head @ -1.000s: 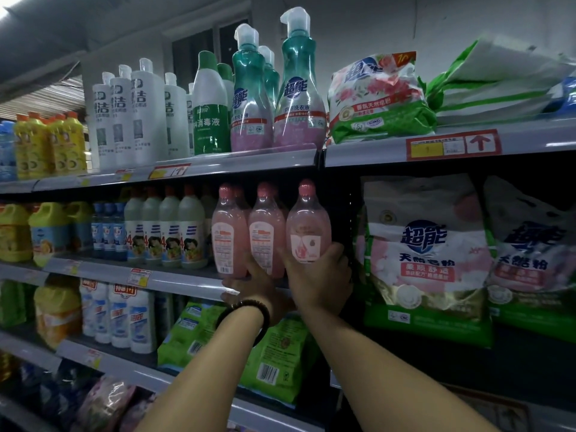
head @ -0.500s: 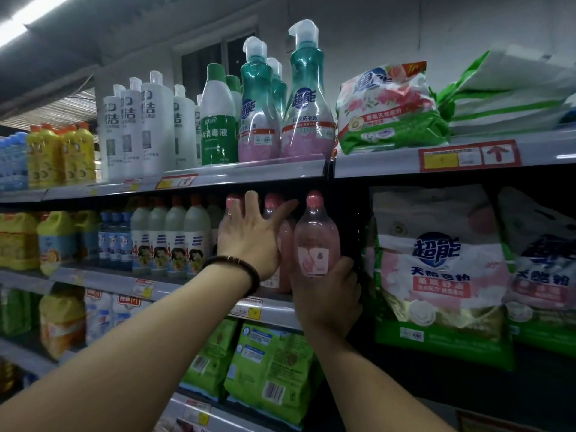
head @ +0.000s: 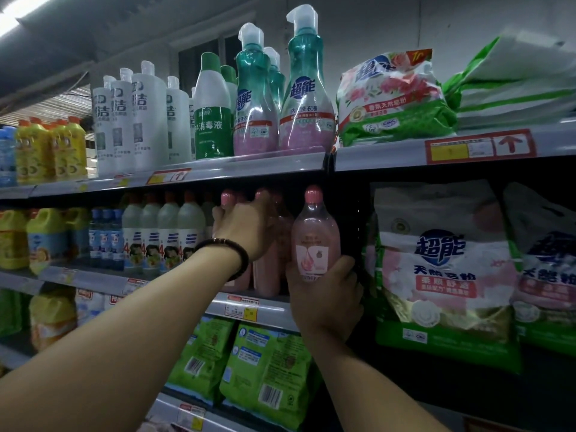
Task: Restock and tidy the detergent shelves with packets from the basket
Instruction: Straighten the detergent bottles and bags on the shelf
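The right hand (head: 324,294) clasps the base of a pink bottle (head: 314,235), fingers wrapped round its lower part. The bottle is upright at the right end of its row on the middle shelf (head: 271,311), just left of the big powder bags (head: 442,269). Whether its foot sits on the shelf I cannot tell, as the hand hides it. The left hand (head: 246,229) lies over the shoulders of the neighbouring pink bottles (head: 268,275). Its fingers are hidden behind them, so I cannot tell whether it grips one or only steadies them. The basket is out of view.

The largest risk, to my eye, is the powder bags: they lean close on the right, and a bump from the right elbow or the bottle could slump one forward. Next is the row itself – tall, narrow bottles standing tight together, so a sideways shove from the left hand could topple several. Then the held bottle: gripped low with its weight high, it could tip off the shelf lip onto the green packets (head: 268,369) below. Smallest of all is the bracelet (head: 224,254) – it could snag a cap as the wrist pulls back.
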Tool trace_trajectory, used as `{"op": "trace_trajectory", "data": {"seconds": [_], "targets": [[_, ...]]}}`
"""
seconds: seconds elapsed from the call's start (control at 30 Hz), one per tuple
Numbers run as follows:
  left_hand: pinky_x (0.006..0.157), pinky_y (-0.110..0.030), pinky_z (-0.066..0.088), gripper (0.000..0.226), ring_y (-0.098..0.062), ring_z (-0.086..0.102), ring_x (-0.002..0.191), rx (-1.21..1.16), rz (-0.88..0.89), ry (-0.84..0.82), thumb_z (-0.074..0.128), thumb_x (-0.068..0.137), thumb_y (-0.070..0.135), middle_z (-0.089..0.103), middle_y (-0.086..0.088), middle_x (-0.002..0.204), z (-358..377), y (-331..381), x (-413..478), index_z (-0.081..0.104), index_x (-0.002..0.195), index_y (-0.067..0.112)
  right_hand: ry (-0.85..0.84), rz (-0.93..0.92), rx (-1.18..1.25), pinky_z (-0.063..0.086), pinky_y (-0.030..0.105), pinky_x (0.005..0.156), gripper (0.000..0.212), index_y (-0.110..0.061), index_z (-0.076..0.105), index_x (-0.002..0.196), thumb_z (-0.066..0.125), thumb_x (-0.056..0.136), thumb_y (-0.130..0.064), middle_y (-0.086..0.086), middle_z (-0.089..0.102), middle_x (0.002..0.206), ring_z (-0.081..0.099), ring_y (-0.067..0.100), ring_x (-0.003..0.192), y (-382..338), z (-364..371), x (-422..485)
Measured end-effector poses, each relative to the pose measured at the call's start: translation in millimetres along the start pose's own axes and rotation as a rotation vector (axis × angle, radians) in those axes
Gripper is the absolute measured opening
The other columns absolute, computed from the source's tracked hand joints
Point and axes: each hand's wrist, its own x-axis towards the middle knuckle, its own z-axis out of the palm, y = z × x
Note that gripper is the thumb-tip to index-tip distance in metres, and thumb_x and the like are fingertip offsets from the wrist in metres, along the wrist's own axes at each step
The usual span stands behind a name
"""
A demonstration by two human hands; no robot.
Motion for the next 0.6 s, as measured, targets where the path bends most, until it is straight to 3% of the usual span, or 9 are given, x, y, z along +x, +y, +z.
{"op": "trace_trajectory", "data": {"seconds": [0.1,0.17,0.27,0.37,0.43,0.5,0.6], "targets": [[0.087,-0.043,0.056,0.036,-0.033,0.068,0.098,-0.216,0.029,-0.021,0.072,0.091,0.039,0.072,0.000,0.103,-5.6,-2.2,1.2,0.047,0.115,0.032,0.000,-0.001,0.011,0.053,0.048,0.080,0.089,-0.017,0.039,0.118,0.067,0.065,-0.082,0.014,0.065,0.113,0.062,0.039,0.106,1.3,0.2,0.2],[0.086,-0.037,0.054,0.041,-0.027,0.066,0.104,-0.250,0.110,-0.053,0.074,0.089,0.024,0.069,0.004,0.108,-13.3,-0.8,-0.1,0.050,0.122,0.032,-0.007,0.002,0.009,0.053,0.047,0.080,0.090,-0.017,0.037,0.118,0.066,0.064,-0.083,0.014,0.064,0.113,0.062,0.040,0.106,1.2,0.3,0.7],[0.098,-0.039,0.054,0.069,-0.031,0.059,0.117,-0.198,0.170,-0.141,0.069,0.088,0.014,0.057,-0.005,0.127,-23.3,4.1,0.8,0.044,0.146,0.043,-0.009,-0.006,0.008,0.054,0.048,0.080,0.091,-0.017,0.037,0.117,0.066,0.064,-0.085,0.014,0.064,0.112,0.062,0.040,0.106,1.3,-0.1,-0.1],[0.114,-0.051,0.038,0.078,-0.038,0.047,0.127,0.112,0.111,-0.218,0.064,0.093,0.022,0.044,-0.008,0.142,-26.4,10.2,5.0,0.029,0.155,0.053,-0.022,0.001,0.012,0.055,0.048,0.081,0.090,-0.018,0.038,0.118,0.066,0.064,-0.085,0.013,0.064,0.113,0.062,0.039,0.106,1.5,-0.9,0.6],[0.116,-0.057,0.027,0.073,-0.038,0.036,0.130,0.347,0.111,-0.249,0.061,0.095,0.035,0.042,-0.006,0.144,-27.7,14.8,5.8,0.025,0.154,0.058,-0.031,0.004,0.011,0.055,0.049,0.082,0.089,-0.018,0.038,0.118,0.067,0.065,-0.083,0.013,0.064,0.114,0.062,0.039,0.106,1.3,-0.9,0.7],[0.111,-0.056,0.028,0.065,-0.039,0.035,0.129,0.484,0.128,-0.265,0.060,0.096,0.045,0.045,-0.008,0.139,-29.9,19.7,8.8,0.028,0.151,0.059,-0.041,0.003,0.017,0.056,0.049,0.083,0.088,-0.019,0.037,0.118,0.067,0.065,-0.083,0.013,0.064,0.114,0.061,0.039,0.106,1.0,-1.5,0.7],[0.109,-0.053,0.031,0.059,-0.039,0.040,0.125,0.597,0.166,-0.254,0.057,0.098,0.035,0.051,-0.011,0.132,-37.6,28.1,6.5,0.032,0.148,0.054,-0.044,0.010,0.022,0.056,0.050,0.083,0.089,-0.019,0.037,0.118,0.064,0.065,-0.085,0.012,0.064,0.115,0.061,0.039,0.106,0.3,-2.6,0.9]]}}
